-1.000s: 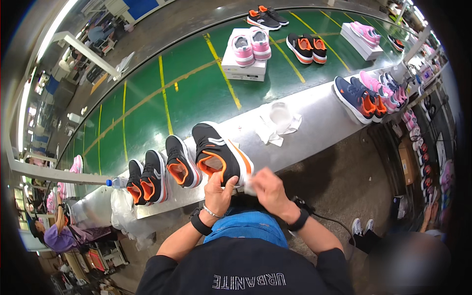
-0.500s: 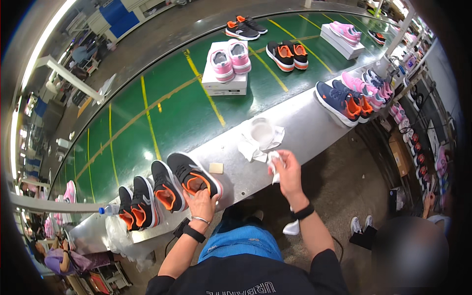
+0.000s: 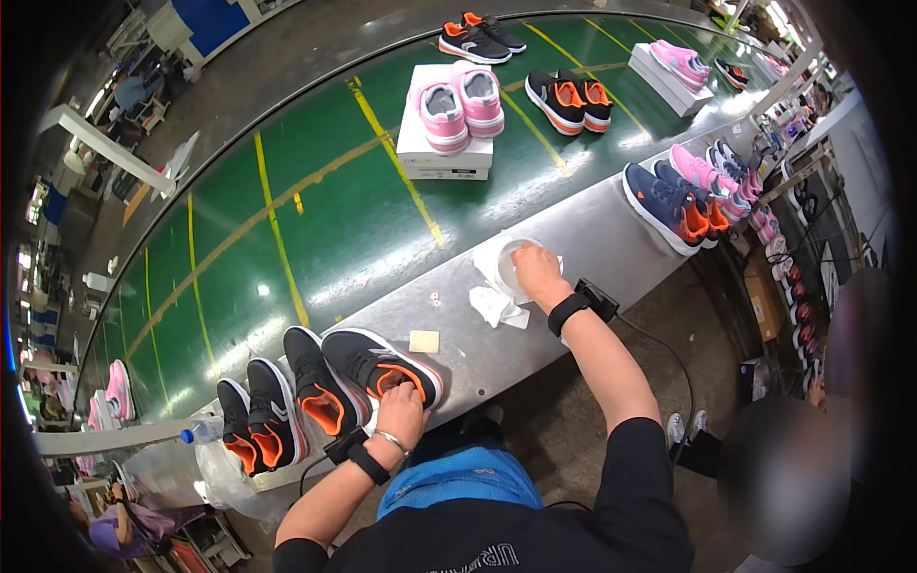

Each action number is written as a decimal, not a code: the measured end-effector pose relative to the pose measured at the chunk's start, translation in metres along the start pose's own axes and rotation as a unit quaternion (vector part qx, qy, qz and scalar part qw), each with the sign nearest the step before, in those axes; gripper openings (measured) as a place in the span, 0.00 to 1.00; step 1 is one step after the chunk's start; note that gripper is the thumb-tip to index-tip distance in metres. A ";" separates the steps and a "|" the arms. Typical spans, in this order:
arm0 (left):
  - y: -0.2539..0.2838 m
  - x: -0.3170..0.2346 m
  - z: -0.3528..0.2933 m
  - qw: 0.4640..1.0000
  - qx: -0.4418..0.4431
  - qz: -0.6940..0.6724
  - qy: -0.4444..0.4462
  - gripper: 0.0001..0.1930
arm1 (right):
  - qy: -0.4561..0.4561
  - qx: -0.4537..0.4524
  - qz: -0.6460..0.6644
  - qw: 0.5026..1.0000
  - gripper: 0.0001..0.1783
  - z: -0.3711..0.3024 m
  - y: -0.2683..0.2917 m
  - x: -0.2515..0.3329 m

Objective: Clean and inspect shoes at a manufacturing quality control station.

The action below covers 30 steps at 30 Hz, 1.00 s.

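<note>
A black sneaker [image 3: 358,346] with orange lining and a white sole lies near the front edge of the metal ledge. My left hand [image 3: 401,415] is closed at its heel, fingers dipping into the opening. Beside it on the left is another black-and-orange sneaker [image 3: 323,387]. My right hand [image 3: 537,272] reaches into a round whitish bowl [image 3: 504,283], its fingers bent together. Whatever those fingers hold is hidden. Crumpled white paper [image 3: 497,307] lies by the bowl, and a small cream-coloured pad [image 3: 424,341] sits between the sneaker and the bowl.
Another black-and-orange pair [image 3: 272,411] stands farther left, near a blue-capped bottle [image 3: 199,433] and clear plastic [image 3: 224,473]. Navy shoes [image 3: 669,205] and pink ones [image 3: 702,170] line the right. The green conveyor [image 3: 325,239] carries pink shoes [image 3: 458,105] on a box. A cable [image 3: 673,353] hangs beside my right arm.
My right hand, which held a white cloth over the ledge's near edge, has moved forward and left into the bowl. My left hand stays at the sneaker. The view has shifted slightly.
</note>
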<state>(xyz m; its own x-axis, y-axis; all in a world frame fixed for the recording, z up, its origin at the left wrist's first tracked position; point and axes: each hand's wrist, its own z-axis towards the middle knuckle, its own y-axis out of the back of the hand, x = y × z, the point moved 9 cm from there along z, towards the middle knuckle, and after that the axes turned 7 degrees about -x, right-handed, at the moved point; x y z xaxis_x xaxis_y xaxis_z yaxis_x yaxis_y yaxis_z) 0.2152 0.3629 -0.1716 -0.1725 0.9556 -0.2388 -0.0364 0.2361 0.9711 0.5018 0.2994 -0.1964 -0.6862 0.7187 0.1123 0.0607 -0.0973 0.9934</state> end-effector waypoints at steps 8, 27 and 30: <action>-0.023 0.004 0.005 0.986 0.127 -0.107 0.025 0.17 | -0.048 -0.032 0.126 0.990 0.08 -0.023 0.026 -0.020; -0.056 -0.043 0.035 0.953 0.163 -0.217 0.132 0.15 | -0.273 -0.204 0.646 0.683 0.08 -0.241 -0.041 0.055; -0.054 -0.048 0.035 0.958 0.143 -0.236 0.084 0.12 | -0.215 -0.201 0.646 0.704 0.07 -0.201 -0.047 0.055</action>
<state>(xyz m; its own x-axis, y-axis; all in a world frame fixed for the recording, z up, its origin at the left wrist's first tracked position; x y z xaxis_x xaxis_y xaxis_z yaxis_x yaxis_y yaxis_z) 0.2602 0.3103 -0.2125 -0.3602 0.6950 -0.6222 0.1186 0.6957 0.7085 0.3154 0.2045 -0.2415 0.0418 -0.0142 0.9990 0.1634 -0.9863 -0.0208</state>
